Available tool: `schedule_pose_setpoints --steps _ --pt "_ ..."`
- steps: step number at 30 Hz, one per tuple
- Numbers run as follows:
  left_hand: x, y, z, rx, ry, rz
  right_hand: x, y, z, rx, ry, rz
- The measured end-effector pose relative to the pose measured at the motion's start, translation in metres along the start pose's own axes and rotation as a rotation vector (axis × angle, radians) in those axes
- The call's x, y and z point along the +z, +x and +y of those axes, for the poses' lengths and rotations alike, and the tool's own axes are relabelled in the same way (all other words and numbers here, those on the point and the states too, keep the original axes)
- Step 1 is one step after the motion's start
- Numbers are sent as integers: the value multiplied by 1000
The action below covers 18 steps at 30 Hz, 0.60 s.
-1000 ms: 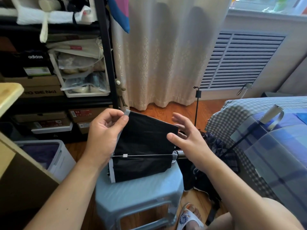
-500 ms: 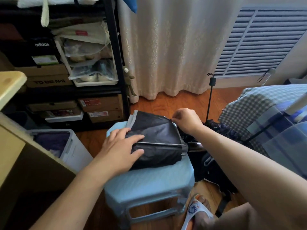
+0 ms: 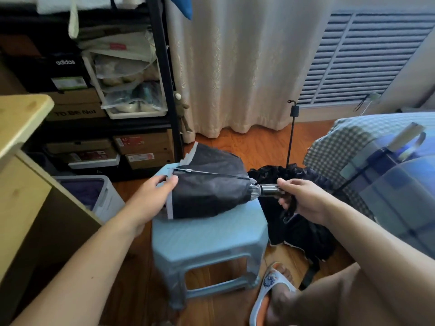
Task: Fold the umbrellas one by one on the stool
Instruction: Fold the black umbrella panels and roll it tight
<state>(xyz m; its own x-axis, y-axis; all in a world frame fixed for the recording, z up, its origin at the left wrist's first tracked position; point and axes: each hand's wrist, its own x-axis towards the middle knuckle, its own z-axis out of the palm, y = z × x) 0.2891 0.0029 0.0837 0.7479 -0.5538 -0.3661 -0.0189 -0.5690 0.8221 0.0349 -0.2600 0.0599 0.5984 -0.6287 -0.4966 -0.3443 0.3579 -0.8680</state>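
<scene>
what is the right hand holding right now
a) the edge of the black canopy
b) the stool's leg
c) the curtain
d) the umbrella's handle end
d: the right hand has its fingers curled round the dark handle that sticks out of the black umbrella on the blue stool, while the left hand holds the canopy's edge.

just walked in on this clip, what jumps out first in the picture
A black umbrella lies half folded on a light blue plastic stool at centre, its silver-trimmed edge held by the left hand. The right hand has its grip round the umbrella's shaft at the right. Another dark umbrella slumps on the wooden floor behind.
</scene>
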Motion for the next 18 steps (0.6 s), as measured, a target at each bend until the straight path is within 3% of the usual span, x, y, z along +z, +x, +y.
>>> schedule_pose_setpoints --steps 7,11,14,16,18 --pt "8 -16 -9 -44 205 -33 3 12 9 129 -217 107" --pt "13 -24 -2 -34 330 25 10 17 11 88 -351 178" --pt "16 -29 -1 -46 433 34 11 14 14 -295 -915 425" --pt "18 -34 0 -38 502 84 25 -2 11 -649 -889 405" --pt "18 -43 5 21 550 197 43 -19 11 -776 -844 254"
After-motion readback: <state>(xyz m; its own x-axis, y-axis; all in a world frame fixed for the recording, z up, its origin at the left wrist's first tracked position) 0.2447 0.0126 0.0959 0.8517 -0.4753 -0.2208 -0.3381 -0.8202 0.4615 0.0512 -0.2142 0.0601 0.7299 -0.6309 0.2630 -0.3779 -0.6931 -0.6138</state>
